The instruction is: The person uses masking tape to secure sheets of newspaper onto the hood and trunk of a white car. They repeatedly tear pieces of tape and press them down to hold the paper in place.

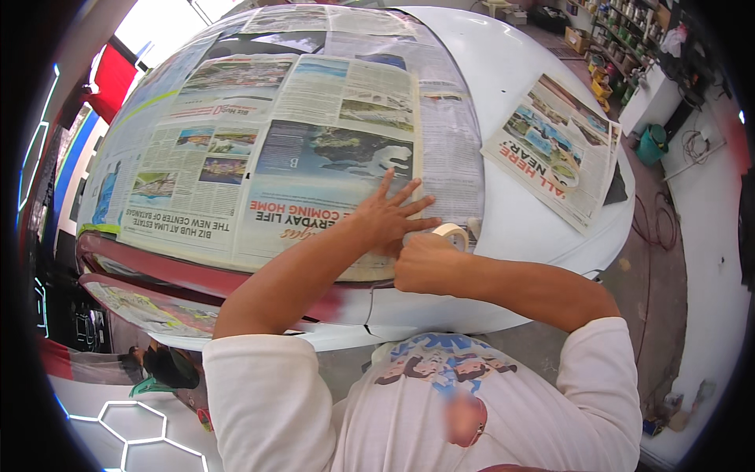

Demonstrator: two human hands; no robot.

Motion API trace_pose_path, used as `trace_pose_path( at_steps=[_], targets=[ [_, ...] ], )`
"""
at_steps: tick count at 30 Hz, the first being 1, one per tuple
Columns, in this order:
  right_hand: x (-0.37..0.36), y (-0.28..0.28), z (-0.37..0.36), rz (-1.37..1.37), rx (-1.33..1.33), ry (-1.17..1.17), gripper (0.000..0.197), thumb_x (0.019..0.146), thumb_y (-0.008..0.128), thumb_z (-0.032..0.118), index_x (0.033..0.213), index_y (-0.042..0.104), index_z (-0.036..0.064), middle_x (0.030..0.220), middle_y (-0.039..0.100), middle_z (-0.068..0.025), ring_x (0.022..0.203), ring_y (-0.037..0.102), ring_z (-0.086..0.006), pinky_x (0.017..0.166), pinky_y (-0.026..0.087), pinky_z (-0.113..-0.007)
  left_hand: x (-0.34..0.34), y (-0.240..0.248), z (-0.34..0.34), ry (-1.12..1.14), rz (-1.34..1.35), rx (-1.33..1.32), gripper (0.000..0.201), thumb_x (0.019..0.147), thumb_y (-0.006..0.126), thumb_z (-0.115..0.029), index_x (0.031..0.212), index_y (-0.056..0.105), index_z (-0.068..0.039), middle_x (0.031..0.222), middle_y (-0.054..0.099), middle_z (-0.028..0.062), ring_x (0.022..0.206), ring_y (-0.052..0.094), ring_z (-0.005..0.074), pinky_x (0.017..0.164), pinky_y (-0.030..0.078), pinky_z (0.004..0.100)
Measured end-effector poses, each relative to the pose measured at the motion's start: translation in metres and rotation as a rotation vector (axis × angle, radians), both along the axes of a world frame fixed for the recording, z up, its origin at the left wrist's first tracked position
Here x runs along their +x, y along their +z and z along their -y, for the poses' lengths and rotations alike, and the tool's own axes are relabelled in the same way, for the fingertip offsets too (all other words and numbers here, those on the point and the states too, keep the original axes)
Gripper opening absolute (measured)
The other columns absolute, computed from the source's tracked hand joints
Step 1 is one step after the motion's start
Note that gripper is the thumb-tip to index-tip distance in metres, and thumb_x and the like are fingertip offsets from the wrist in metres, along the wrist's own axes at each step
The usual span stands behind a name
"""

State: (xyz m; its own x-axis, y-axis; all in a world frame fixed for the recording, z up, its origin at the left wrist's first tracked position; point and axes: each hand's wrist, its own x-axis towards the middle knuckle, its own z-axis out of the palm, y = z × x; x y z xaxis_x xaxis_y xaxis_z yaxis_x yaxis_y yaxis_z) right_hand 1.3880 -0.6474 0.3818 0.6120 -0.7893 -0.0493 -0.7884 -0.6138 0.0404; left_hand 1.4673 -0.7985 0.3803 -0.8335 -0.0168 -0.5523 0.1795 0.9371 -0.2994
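My left hand (391, 219) lies flat with fingers spread on the newspaper sheets (330, 189) that cover the curved glass and upper body of a car. Close beside it, my right hand (429, 263) is closed around a roll of cream masking tape (452, 234), whose upper rim shows above the fist. Both hands are at the lower right corner of the papered area, where it meets the white body panel (440, 303). The right fingertips are partly hidden, as is any loose end of tape.
Another folded newspaper (550, 149) rests on the white panel to the right. A dark red strip (157, 256) runs along the car's near left edge. Beyond the car are shelves of cans (629, 35), a green bucket (652, 145) and a hose (659, 224) on the floor.
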Motion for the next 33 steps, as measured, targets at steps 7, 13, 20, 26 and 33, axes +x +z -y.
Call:
trace_pose_path(
  at_steps=[7,13,20,26,33],
  targets=[
    [0.030,-0.003,-0.006,-0.038,0.007,0.032,0.004,0.067,0.077,0.012,0.071,0.079,0.0125,0.070,0.073,-0.0072,0.068,0.072,-0.0260,0.053,0.053,-0.040,-0.004,0.002,-0.008,0.007,-0.040,0.052,0.086,0.090,0.063,-0.062,0.164,0.021,-0.045,0.174,0.013,-0.0006,0.161,0.002,0.0349,0.122,-0.001,0.0745],
    [0.049,0.082,-0.025,-0.068,-0.119,-0.003,0.008,0.070,0.072,0.012,0.069,0.069,0.0048,0.064,0.062,-0.0040,0.058,0.067,-0.0220,0.050,0.049,-0.036,0.004,-0.017,0.002,0.059,-0.107,0.150,0.086,0.089,0.048,-0.079,0.163,0.025,-0.042,0.174,0.014,0.0006,0.161,0.001,0.0347,0.120,-0.007,0.0740],
    [-0.053,0.107,-0.105,0.238,-0.416,-0.681,0.009,0.079,0.073,0.005,0.074,0.066,0.0044,0.067,0.059,-0.0064,0.059,0.064,-0.0257,0.056,0.051,-0.036,0.007,-0.001,-0.013,0.037,-0.098,0.094,0.112,0.073,0.057,-0.090,0.165,0.026,-0.035,0.174,0.015,0.0083,0.160,0.005,0.0364,0.118,-0.006,0.0772],
    [-0.073,0.050,-0.192,0.770,-0.369,-0.998,0.003,0.081,0.072,0.003,0.082,0.071,0.0020,0.068,0.060,-0.0081,0.055,0.056,-0.0215,0.054,0.043,-0.034,0.010,-0.006,-0.024,0.057,-0.055,0.083,0.111,0.077,0.061,-0.083,0.166,0.021,-0.031,0.174,0.013,0.0098,0.160,0.006,0.0390,0.117,0.002,0.0802],
    [-0.099,-0.016,-0.290,1.210,-0.659,-1.250,0.012,0.089,0.071,0.008,0.084,0.069,-0.0029,0.068,0.054,0.0005,0.063,0.046,-0.0076,0.058,0.035,-0.026,0.012,0.003,-0.032,0.137,-0.073,0.118,0.115,0.076,0.072,-0.075,0.166,0.019,-0.030,0.174,0.013,0.0104,0.160,0.007,0.0376,0.119,0.005,0.0767]
  ],
)
